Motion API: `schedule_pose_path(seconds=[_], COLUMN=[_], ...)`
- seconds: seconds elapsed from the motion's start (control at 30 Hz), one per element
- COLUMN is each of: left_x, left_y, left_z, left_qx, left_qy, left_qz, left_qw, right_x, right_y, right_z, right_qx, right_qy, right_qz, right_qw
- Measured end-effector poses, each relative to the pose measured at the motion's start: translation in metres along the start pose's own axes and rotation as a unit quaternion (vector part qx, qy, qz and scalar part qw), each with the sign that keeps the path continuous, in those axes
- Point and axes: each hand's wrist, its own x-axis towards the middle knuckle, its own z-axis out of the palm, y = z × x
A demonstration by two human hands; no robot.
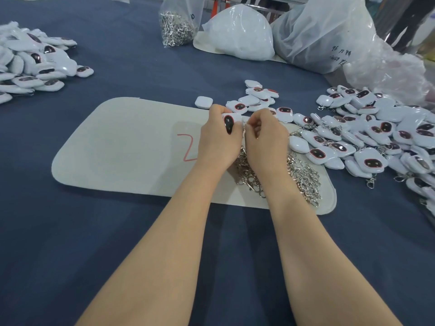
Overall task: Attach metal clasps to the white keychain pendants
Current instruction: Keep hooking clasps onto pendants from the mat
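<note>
A pale mat (117, 147) with a red mark (188, 147) lies on blue cloth (117, 231), plastic bags (317, 31) behind

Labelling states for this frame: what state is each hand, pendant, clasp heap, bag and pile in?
Left hand: grips pendant.
Pendant: held over mat, dark face toward camera.
Right hand: fingers curled at pendant's edge; what they hold is hidden.
Clasp heap: loose on mat.
Clasp bag: standing, part full.
Right pile: several pendants with clasps on.
Left pile: heaped; clasps cannot be told.
Mat: lying flat.
</note>
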Motion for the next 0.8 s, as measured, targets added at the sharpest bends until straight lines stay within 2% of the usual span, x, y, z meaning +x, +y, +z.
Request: schedule_pose_path(seconds=[0.13, 0.2, 0.3, 0.43, 0.53, 0.63, 0.8], left_x=[-0.0022, -0.0012, 0.0033, 0.0050, 0.0060, 0.0063, 0.0037], left_y=[0.0003, 0.0016, 0.0035, 0.0056, 0.0071, 0.0078, 0.0069], left_z=[0.0004, 0.0013, 0.0003, -0.0043, -0.0065, -0.0070, -0.0082], left_qx=[0.039, 0.006, -0.101, -0.250, -0.311, -0.321, -0.297], left_qy=[-0.008, -0.005, 0.004, -0.019, -0.028, -0.029, -0.020], left_qz=[0.033, 0.012, -0.066, -0.199, -0.247, -0.256, -0.254], left_qw=[0.999, 1.000, 0.993, 0.947, 0.917, 0.911, 0.920], right_x=[-0.0001, -0.0003, -0.0005, 0.0021, 0.0022, 0.0016, 0.0001], right_y=[0.0004, -0.0002, -0.0030, -0.0027, -0.0026, -0.0036, -0.0031], right_z=[-0.0007, -0.0026, -0.0039, -0.0043, -0.0031, -0.0016, -0.0013], right_qx=[-0.013, 0.007, 0.083, 0.160, 0.176, 0.178, 0.105], right_qy=[-0.016, -0.011, -0.007, -0.027, -0.029, -0.014, 0.010], right_qz=[0.000, 0.009, 0.021, 0.057, 0.076, 0.083, 0.056], right_qw=[1.000, 1.000, 0.996, 0.985, 0.981, 0.980, 0.993])
